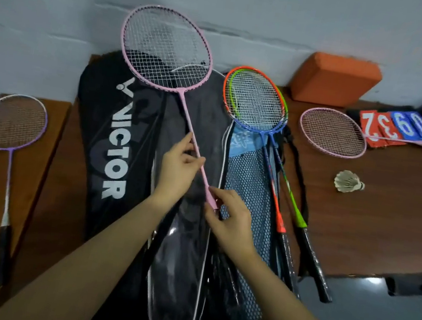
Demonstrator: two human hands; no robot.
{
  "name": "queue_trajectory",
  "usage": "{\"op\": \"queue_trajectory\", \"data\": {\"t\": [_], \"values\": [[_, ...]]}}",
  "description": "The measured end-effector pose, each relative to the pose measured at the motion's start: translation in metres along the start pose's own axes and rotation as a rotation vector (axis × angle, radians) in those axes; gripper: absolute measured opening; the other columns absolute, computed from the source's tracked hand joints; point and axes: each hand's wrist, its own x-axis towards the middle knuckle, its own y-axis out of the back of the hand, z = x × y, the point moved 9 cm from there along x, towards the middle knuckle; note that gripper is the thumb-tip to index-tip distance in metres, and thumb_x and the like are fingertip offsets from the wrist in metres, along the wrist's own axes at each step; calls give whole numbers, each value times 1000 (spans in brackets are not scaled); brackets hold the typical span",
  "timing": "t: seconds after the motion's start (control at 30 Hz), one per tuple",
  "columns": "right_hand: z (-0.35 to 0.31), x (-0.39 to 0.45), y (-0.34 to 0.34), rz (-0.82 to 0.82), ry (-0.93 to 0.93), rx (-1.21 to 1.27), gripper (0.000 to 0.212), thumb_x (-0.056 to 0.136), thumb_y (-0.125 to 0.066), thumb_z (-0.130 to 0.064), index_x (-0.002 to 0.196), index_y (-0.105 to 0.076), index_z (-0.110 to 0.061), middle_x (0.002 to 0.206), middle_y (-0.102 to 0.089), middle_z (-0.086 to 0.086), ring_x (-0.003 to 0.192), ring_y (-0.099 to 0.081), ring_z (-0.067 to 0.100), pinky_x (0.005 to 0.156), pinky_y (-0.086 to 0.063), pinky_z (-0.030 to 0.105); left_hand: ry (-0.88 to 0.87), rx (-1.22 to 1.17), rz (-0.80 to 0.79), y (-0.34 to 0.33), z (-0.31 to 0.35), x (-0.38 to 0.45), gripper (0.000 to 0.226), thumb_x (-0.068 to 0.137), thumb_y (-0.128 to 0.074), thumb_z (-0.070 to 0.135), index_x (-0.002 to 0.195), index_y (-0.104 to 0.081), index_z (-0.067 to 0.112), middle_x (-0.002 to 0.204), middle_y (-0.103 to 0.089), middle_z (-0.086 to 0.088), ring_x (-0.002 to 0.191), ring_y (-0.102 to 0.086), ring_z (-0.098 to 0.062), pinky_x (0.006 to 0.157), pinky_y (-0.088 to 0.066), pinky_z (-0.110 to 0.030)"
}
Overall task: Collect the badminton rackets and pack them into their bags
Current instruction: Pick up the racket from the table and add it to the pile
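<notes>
Head view | pink racket point(165, 53) held over black bag point(119, 130), long axis running from head at far left to grip at near right | left hand point(179, 166) pinches mid-shaft | right hand point(230, 225) grips near handle, nearer the clear sleeve point(176, 285) | judged next: slide handle-first into sleeve.

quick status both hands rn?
Left hand: closed on the shaft of the pink racket, mid-shaft.
Right hand: closed on the same racket, lower down near the handle end.
</notes>
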Motion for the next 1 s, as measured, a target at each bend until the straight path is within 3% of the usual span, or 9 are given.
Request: {"op": "queue_trajectory", "data": {"t": [0.13,0.3,0.4,0.5,0.63,0.73,0.8,0.9,1.0], "values": [[37,2,39,-89,36,-11,30,80,-63,-20,109,-61,-15,96,-65,-2,81,-60,13,71,-51,43,-75,78,7,-57,13,-9,62,84,-61,-1,140,-38,15,105,-54,-9,60,-53,5,66,-45,-6],[114,12,103,-76,16,72,32,86,-58,-37,111,-60,-17,95,-59,-13,83,-55,0,77,-47,21,-98,177,-16,-139,13,-10,58,87,-58,-2,139,-39,14,114,-53,-6,61,-52,4,69,-44,-5],[164,32,149,-49,-20,67,25,88,-56,-30,109,-62,-18,95,-61,-8,84,-58,9,77,-49,32,-127,251,-1,-185,11,-15,55,85,-58,-5,136,-39,5,113,-56,-5,59,-51,3,66,-43,-4],[208,61,192,-31,-44,-25,24,87,-55,-20,107,-63,-9,96,-62,2,85,-59,23,76,-50,43,-57,324,58,-219,4,-17,51,84,-62,-1,132,-48,8,107,-60,6,62,-53,0,65,-45,-5],[262,105,232,-6,-107,-283,30,89,-56,-20,116,-61,-8,110,-62,11,100,-57,32,88,-42,45,21,291,144,-248,-6,-22,44,84,-61,-1,125,-55,10,99,-61,6,78,-58,-5,79,-50,-14],[293,131,240,-48,-131,-493,42,92,-51,-27,131,-50,-14,135,-51,10,125,-44,30,100,-27,43,34,325,212,-258,-12,-24,42,83,-63,-1,124,-56,8,93,-59,6,80,-57,-1,81,-49,-15],[307,144,234,-132,-132,-589,48,94,-47,-34,139,-41,-19,146,-40,9,134,-35,28,107,-20,45,30,415,223,-262,-15,-20,42,83,-64,1,124,-56,5,92,-58,-1,81,-57,-9,83,-47,-20],[326,151,224,-261,-154,-702,50,95,-40,-43,142,-35,-25,151,-33,5,137,-31,25,111,-11,49,36,545,210,-266,-24,-14,43,83,-63,3,125,-54,3,95,-58,-8,86,-56,-17,83,-42,-22],[327,146,213,-326,-137,-734,47,95,-38,-47,135,-45,-23,144,-43,4,131,-39,24,109,-12,50,13,633,164,-270,-29,-10,43,84,-62,3,126,-53,1,100,-59,-12,86,-55,-17,82,-44,-22]]}}
